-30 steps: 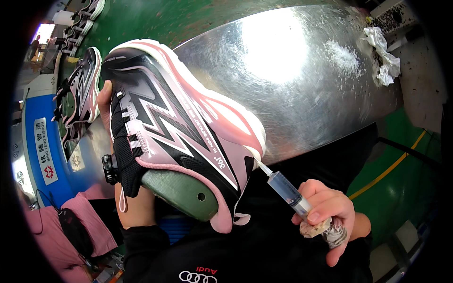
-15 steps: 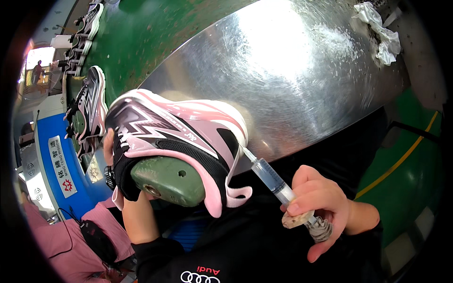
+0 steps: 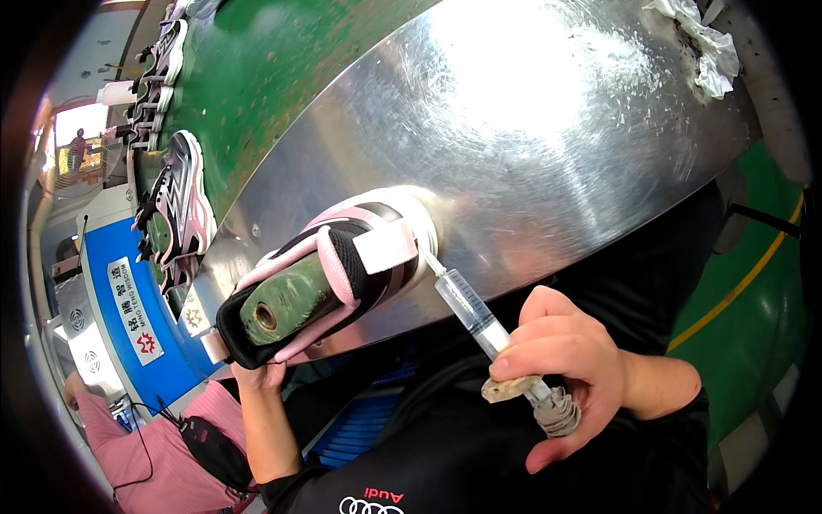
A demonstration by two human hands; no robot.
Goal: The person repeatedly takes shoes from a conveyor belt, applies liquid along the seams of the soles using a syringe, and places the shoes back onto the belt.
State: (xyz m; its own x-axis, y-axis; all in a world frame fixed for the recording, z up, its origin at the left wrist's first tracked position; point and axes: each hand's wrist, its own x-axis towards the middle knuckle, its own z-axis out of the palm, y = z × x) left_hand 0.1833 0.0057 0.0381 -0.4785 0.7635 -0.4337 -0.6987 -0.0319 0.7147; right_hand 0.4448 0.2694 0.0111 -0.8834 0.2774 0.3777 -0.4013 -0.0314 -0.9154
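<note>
A pink and black sports shoe with a green shoe last inside it is tilted over the metal table, its heel tab toward the right. My left hand grips the shoe from below at its near left end; most of the fingers are hidden behind it. In my right hand is a clear syringe part-filled with liquid, its barrel between the fingers and wrapping around its flange and plunger end. The syringe's tip meets the seam between the sole and the upper at the heel.
The shiny metal table bears crumpled white tissue at its far right. Beyond its left edge, several similar shoes line a green surface. A blue machine panel and a person in a pink sleeve are at left.
My left hand has turned the shoe from its side view to a more end-on one, heel tab facing up. The right hand with the syringe has shifted slightly left and up along the heel.
</note>
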